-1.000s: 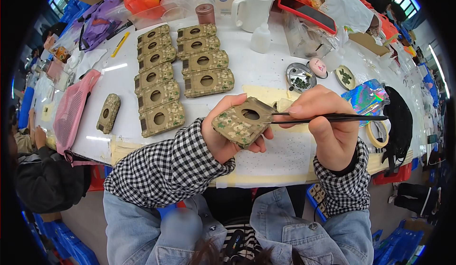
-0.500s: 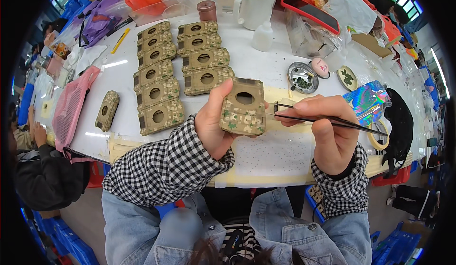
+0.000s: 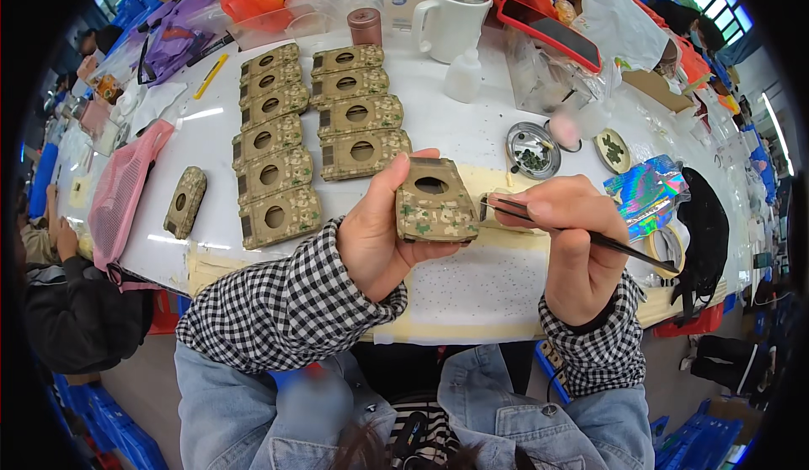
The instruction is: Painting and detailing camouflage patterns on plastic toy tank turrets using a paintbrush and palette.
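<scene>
Bright; glare streaks on tabletop [image 3: 463, 133]; fisheye edges bent, corners black.

Holds a camouflage pouch [image 3: 440, 210] in the left hand [image 3: 369, 232]. Pinches black tweezers [image 3: 625, 247] in the right hand [image 3: 578, 266], with the tips just right of the pouch. Shows two columns of similar pouches [image 3: 297, 177] to its left, a pink mesh bag [image 3: 131, 193] farther left, a white mug [image 3: 455, 32] beyond it, and a round tin [image 3: 543, 174] beyond it rightward.
</scene>
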Demonstrator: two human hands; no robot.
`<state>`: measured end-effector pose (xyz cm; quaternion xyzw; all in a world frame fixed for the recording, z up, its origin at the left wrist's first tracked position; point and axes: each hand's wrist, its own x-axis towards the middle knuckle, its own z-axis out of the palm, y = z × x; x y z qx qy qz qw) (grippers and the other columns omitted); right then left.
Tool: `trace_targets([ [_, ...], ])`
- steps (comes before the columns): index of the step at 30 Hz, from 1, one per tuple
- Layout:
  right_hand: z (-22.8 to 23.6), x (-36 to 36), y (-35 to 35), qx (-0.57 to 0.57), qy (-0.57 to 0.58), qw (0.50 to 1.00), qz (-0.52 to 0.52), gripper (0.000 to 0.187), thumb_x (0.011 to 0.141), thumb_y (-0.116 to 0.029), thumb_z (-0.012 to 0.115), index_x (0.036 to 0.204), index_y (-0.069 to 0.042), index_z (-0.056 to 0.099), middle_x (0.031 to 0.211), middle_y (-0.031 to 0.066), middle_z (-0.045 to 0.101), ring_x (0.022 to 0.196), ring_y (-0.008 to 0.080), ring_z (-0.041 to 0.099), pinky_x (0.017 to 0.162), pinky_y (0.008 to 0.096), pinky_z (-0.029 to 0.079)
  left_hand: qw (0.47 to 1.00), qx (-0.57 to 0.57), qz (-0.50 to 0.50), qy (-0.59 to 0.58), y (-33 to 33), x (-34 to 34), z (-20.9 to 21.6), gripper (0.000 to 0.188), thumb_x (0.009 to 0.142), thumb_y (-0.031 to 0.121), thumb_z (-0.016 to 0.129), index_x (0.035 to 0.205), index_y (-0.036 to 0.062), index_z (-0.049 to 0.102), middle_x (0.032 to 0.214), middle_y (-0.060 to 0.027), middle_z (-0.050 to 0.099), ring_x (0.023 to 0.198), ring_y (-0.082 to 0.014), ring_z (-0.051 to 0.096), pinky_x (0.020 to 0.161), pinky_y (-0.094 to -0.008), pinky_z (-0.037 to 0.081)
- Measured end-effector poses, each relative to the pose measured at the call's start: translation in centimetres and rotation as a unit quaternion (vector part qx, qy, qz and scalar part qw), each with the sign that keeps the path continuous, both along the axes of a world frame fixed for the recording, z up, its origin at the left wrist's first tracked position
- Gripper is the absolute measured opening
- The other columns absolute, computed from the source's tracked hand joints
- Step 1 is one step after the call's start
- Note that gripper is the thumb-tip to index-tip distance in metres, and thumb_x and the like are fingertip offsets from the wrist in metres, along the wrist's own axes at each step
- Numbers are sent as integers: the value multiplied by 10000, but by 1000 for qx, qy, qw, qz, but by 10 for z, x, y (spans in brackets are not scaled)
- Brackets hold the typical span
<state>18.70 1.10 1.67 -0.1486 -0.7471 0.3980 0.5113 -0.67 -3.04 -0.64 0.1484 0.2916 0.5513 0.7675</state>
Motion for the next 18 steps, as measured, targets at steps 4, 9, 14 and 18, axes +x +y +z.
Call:
trace_targets([
  [4, 5, 0, -3, 30, -46, 998, 6, 174, 871, -132, 569, 974, 6, 598, 930, 146, 625, 851, 229, 581, 759, 307, 447, 1000, -2, -18, -12, 0, -1, -3, 472, 936, 453, 315, 1267, 123, 386, 1038, -136, 590, 761, -253, 647, 635, -291, 570],
  [9, 2, 1, -3, 6, -56, 998, 15, 159, 866, -105, 571, 970, 12, 596, 936, 144, 627, 859, 227, 581, 764, 308, 453, 1000, -5, -23, -3, 0, -1, -5, 465, 939, 449, 309, 1252, 116, 397, 1024, -142, 594, 770, -250, 645, 628, -289, 571],
  [14, 0, 1, -5, -39, -48, 998, 15, 153, 864, -92, 569, 963, 22, 595, 938, 134, 639, 870, 228, 587, 773, 311, 455, 1000, -6, -26, -2, 0, 0, -7, 468, 939, 446, 309, 1254, 111, 395, 1012, -146, 597, 766, -252, 645, 626, -290, 571],
  [18, -1, 1, -4, -32, -56, 998, 8, 146, 856, -86, 581, 951, 23, 600, 945, 132, 647, 864, 233, 596, 774, 314, 458, 1000, -9, -27, -1, 1, 0, -7, 468, 937, 449, 311, 1253, 114, 398, 1013, -144, 597, 766, -253, 645, 623, -291, 571],
])
